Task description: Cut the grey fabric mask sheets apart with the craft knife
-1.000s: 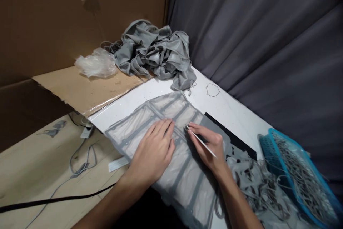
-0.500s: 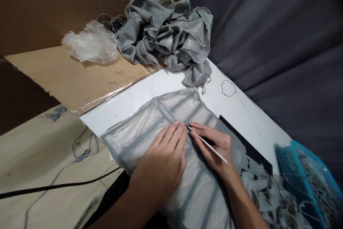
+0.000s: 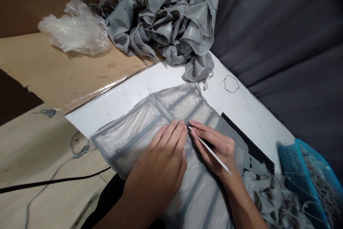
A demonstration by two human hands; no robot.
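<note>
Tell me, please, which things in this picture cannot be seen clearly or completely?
Head view, the only one:
- Tip of the thin white tool: too small to tell its shape; the right hand covers part of the shaft.
- Grey sheet: the left hand hides its middle, and the bottom edge cuts it off.
- Blue basket: cut by the right edge; its thin grey contents are too fine to identify.
- Small outline on the white board: too small to read.

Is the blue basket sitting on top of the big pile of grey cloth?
No, the blue basket sits at the near right, far from the grey cloth pile at the back.
</note>
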